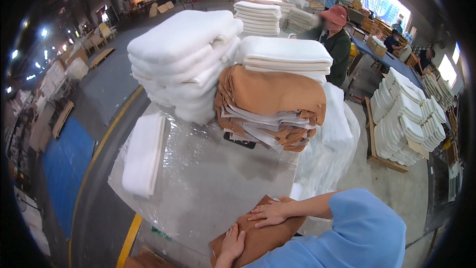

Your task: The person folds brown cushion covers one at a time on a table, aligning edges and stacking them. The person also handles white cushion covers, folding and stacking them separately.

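well, fingers [258, 211] flat on brown fabric [260, 238], pallet [389, 163] bearing white pads [394, 131]

A brown cloth piece [265, 236] lies slantwise, largely flat, at the near edge of the grey table [213, 173].

1. Glossy clear plastic film [173, 126] covers a gray worktable [208, 178].
2. A tall stack of folded white batting [178, 59] occupies the far left.
3. Beside it rises a ragged-edged pile of brown fabric [272, 92], a flat black object [239, 140] at its base.
4. A folded white pad [141, 156] lies at left; a brown fabric piece [263, 240] lies at the near edge.
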A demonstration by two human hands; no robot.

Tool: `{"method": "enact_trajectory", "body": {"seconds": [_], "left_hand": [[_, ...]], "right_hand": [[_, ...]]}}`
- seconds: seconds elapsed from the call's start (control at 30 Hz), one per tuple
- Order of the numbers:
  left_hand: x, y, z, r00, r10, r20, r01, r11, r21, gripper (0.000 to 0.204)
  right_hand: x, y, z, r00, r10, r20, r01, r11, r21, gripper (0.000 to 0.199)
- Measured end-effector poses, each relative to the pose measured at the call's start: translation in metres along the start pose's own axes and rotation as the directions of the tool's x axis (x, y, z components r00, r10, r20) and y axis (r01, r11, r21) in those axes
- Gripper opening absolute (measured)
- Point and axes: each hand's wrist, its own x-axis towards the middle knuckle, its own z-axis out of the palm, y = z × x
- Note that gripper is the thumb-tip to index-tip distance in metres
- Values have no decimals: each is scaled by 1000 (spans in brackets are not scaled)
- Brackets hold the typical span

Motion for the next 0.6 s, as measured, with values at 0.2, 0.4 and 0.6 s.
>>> {"method": "enact_trajectory", "body": {"seconds": [0.2, 0.4, 0.6], "left_hand": [[-42, 38, -77, 967, -220, 131, 225, 974, -32, 62], [-119, -19, -32, 889, -405, -216, 390, 914, -109, 62], [-97, -34, -16, 755, -633, -172, 601, 773, -202, 63]], "right_hand": [[-34, 27, -6, 977, 120, -175, -113, 992, 47, 69], [-91, 37, -12, 882, 471, 17, -436, 801, 410, 80], [-45, 64, 15, 818, 572, 60, -542, 733, 411, 80]]}}
